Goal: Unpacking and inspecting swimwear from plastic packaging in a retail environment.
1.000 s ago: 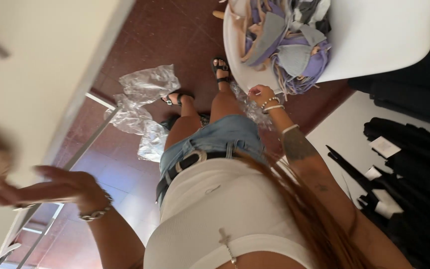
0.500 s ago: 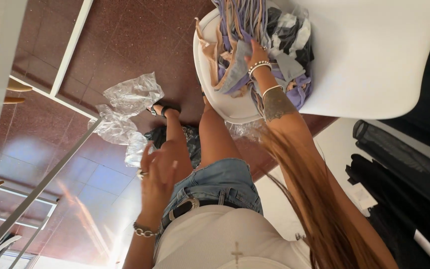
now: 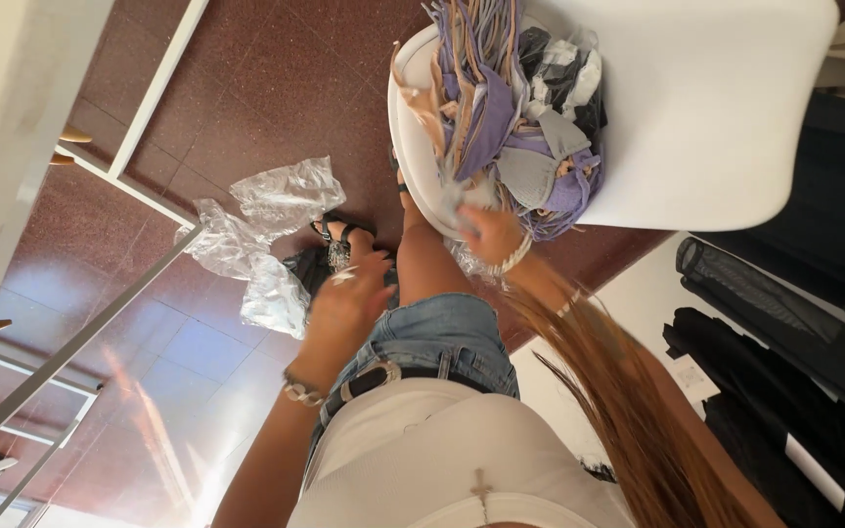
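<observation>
Daylight glares off the red-brown tiled floor (image 3: 246,88), and a white metal frame (image 3: 100,323) slants across the left side. Past it lie 3 crumpled clear plastic bags (image 3: 266,244), empty and flat, dropped beside the person's sandalled feet (image 3: 339,240).

Next comes the left hand (image 3: 344,308), hanging free above the denim shorts (image 3: 432,337). Its fingers are loosely curled and a little apart, holding nothing; a chain bracelet (image 3: 302,391) sits at the wrist. It looks idle, held near the lap while the other hand works.

Further right, the right hand (image 3: 489,235) reaches to the lower rim of the white chair (image 3: 696,117), where a heap of garments (image 3: 515,117), lilac, beige, grey and black, fills the seat. The fingers press into the bottom of the heap; motion blur hides whether they pinch a piece or only touch it. The seat's curve keeps the pile together.

Long reddish hair (image 3: 628,401) falls across the right arm, and black clothes (image 3: 794,391) lie at the far right.
</observation>
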